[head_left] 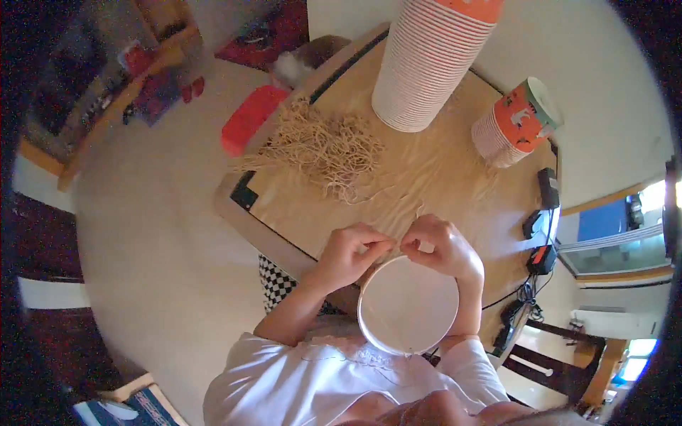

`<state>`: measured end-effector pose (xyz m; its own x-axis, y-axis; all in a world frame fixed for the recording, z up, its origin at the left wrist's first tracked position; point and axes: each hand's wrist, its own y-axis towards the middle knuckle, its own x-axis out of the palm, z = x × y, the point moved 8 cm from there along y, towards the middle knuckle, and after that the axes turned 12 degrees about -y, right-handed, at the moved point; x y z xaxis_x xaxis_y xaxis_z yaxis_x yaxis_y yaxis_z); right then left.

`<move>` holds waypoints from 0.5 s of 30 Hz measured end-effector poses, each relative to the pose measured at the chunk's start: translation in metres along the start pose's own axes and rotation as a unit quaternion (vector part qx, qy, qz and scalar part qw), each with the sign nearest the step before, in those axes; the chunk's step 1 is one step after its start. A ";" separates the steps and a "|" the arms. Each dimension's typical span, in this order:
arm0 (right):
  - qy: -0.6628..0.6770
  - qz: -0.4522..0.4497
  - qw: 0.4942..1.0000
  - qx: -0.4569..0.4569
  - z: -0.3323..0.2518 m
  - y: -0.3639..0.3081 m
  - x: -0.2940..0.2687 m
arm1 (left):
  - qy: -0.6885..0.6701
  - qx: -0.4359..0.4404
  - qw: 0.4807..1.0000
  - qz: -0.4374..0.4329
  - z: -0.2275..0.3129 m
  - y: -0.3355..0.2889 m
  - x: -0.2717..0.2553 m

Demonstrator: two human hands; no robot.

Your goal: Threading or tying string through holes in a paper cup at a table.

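My left hand (pixel 353 253) and my right hand (pixel 442 245) are close together above the near side of the table, thumbs and fingertips pinched. A thin beige string (pixel 419 209) shows just beyond my right hand, and a short bit of it seems to run between both pinches; most is hidden by the fingers. Right below the hands, against my body, a white round paper bucket (pixel 408 305) has its wide mouth turned up toward me. Farther off to the left lies a loose, tangled pile of beige strings (pixel 323 145) on the wooden table (pixel 455 192).
At the table's far side rises a tall stack of white paper buckets (pixel 430 67). A shorter stack of orange and green printed buckets (pixel 515 124) stands to its right. Black adapters and cables (pixel 543 259) line the right edge. A red stool (pixel 252 119) is beyond the left edge.
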<state>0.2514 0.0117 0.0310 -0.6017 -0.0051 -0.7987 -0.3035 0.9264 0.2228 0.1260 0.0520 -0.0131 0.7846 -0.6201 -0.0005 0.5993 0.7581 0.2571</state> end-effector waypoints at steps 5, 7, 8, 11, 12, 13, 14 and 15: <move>0.009 0.021 0.999 -0.025 0.000 -0.006 -0.008 | 0.028 -0.024 0.999 0.013 0.006 -0.003 0.008; 0.025 0.001 1.000 0.011 0.001 -0.008 -0.008 | 0.035 -0.038 0.998 0.020 0.008 -0.004 0.009; 0.027 0.011 1.000 0.009 0.001 -0.010 -0.009 | 0.062 -0.010 0.998 0.018 0.015 -0.003 0.010; 0.050 -0.006 0.998 0.027 0.007 -0.014 -0.003 | 0.133 0.012 0.991 0.032 0.019 -0.004 0.012; -0.001 0.016 1.000 -0.017 0.000 -0.012 -0.006 | 0.168 0.004 0.984 0.051 0.017 -0.005 0.009; -0.053 0.039 0.996 -0.057 -0.007 -0.013 -0.010 | 0.175 0.006 0.984 0.047 0.012 -0.004 0.012; -0.050 0.048 0.996 -0.061 -0.009 -0.013 -0.010 | 0.194 0.046 0.978 0.059 0.014 -0.003 0.009; -0.053 0.057 0.995 -0.062 -0.012 -0.013 -0.010 | 0.213 0.086 0.971 0.070 0.019 -0.003 0.006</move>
<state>0.2528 -0.0045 0.0429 -0.5583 0.1434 -0.8172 -0.3304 0.8651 0.3775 0.1258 0.0419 0.0040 0.8727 -0.3456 -0.3450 0.4757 0.7613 0.4406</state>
